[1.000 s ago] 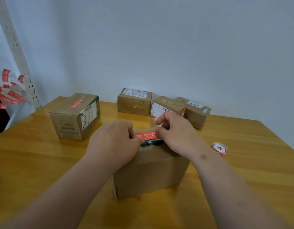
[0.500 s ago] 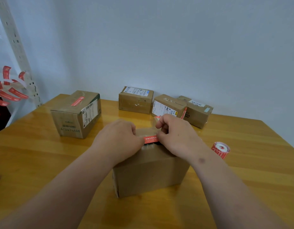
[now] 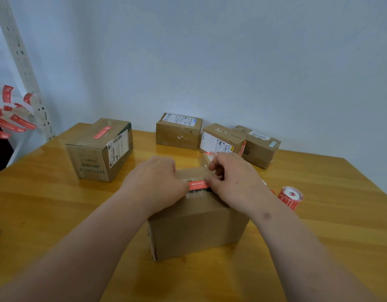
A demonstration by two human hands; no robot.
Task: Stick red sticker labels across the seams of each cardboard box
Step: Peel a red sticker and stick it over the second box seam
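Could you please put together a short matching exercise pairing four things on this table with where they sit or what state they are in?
Things:
1. sticker roll
2. near box
3. far-left box
4. red sticker

Places or states:
A. already has a red strip stuck on its top
B. lies on the table to the right of the right hand
C. stretched between the left hand and the right hand on a box top
D. stands nearest the person, under both hands

Pairs: 1-B, 2-D, 3-A, 4-C
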